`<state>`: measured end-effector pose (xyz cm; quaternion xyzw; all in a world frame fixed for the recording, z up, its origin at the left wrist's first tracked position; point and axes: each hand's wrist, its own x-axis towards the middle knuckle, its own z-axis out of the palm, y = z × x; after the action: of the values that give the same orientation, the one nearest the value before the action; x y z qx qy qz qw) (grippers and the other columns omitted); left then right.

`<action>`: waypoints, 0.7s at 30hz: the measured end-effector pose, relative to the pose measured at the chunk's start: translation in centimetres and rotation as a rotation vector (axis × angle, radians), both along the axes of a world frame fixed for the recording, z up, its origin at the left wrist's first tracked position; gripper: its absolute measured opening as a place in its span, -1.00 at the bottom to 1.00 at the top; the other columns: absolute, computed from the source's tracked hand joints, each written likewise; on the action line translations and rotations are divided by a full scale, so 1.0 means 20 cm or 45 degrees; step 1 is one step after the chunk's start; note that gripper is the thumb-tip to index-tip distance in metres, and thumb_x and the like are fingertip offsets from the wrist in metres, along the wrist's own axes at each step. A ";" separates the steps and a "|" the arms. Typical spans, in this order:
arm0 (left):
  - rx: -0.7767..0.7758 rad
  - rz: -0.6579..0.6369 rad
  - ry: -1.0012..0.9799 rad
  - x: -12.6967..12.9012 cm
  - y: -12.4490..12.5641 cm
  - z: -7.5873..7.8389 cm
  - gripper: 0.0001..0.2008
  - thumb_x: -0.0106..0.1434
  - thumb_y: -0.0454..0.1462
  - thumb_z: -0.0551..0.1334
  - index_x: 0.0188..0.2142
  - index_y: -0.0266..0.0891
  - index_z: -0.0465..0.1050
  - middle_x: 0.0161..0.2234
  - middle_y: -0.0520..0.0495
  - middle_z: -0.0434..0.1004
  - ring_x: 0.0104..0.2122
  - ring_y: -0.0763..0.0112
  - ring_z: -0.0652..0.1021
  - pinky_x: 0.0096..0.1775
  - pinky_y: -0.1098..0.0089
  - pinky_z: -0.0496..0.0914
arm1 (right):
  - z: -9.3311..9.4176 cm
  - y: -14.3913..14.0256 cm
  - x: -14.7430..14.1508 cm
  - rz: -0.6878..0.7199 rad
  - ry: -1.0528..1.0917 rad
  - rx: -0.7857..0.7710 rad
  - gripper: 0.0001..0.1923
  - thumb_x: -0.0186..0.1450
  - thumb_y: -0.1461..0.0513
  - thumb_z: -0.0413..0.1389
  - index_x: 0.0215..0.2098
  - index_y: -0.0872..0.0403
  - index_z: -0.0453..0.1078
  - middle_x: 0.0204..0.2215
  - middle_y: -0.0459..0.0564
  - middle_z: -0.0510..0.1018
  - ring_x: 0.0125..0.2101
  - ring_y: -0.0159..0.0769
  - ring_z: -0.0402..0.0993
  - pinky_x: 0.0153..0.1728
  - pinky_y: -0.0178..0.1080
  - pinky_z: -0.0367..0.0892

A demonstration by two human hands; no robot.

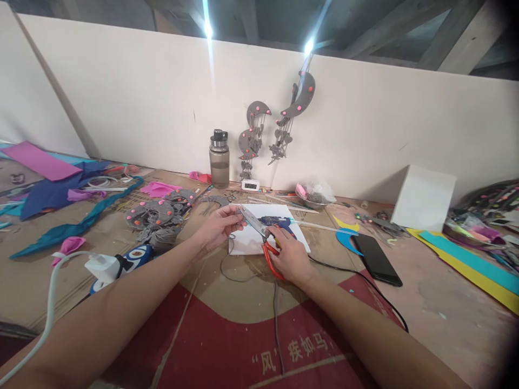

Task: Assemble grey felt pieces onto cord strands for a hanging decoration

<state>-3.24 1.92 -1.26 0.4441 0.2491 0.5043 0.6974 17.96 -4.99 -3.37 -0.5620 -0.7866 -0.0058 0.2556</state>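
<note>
We are cutting: our right hand point(290, 259) grips the red-handled scissors point(261, 237), blades apart, while the left hand point(219, 224) pinches grey string point(231, 236) near them. Next, the blades must close carefully. Far behind lies the glue gun point(278, 221).

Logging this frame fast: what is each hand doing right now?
Left hand: closed, pinching a thin grey cord by the scissor blades.
Right hand: closed on the red-handled scissors.

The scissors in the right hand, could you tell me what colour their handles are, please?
Orange-red handles on the scissors, gripped by the right hand; the head view shows them best.
</note>
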 end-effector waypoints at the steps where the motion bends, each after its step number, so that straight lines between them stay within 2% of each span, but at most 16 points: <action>1: 0.006 -0.003 0.004 0.00 0.00 0.00 -0.74 -0.04 -0.34 0.42 -0.32 -0.29 0.47 -0.43 0.00 0.51 -0.46 0.50 0.53 -0.39 0.48 0.40 | 0.00 0.00 0.00 0.001 -0.001 -0.005 -0.56 0.30 0.10 -0.01 0.12 0.03 0.23 0.02 0.07 0.43 -0.12 -0.27 0.44 -0.20 -0.30 0.37; 15: -0.013 0.006 0.017 0.00 -0.01 0.02 -0.71 -0.08 -0.33 0.45 -0.36 -0.31 0.45 -0.46 0.02 0.51 -0.46 0.49 0.54 -0.36 0.47 0.41 | -0.02 0.02 0.02 0.087 0.046 0.047 -0.61 0.29 0.16 0.01 0.07 0.05 0.28 -0.07 0.08 0.51 -0.03 -0.19 0.43 -0.03 -0.20 0.34; 21: 0.069 0.075 0.055 -0.01 0.00 0.00 -0.79 -0.02 -0.32 0.41 -0.39 -0.30 0.45 -0.51 0.06 0.46 -0.51 0.57 0.47 -0.40 0.50 0.33 | -0.05 0.06 0.04 0.132 0.200 0.090 -0.64 0.28 0.16 0.03 0.04 0.05 0.29 -0.03 0.07 0.50 -0.01 -0.20 0.43 0.01 -0.17 0.32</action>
<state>-3.36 1.94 -1.19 0.4661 0.2634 0.5215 0.6644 18.76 -3.79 -4.44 -0.5098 -0.7916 0.0237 0.3360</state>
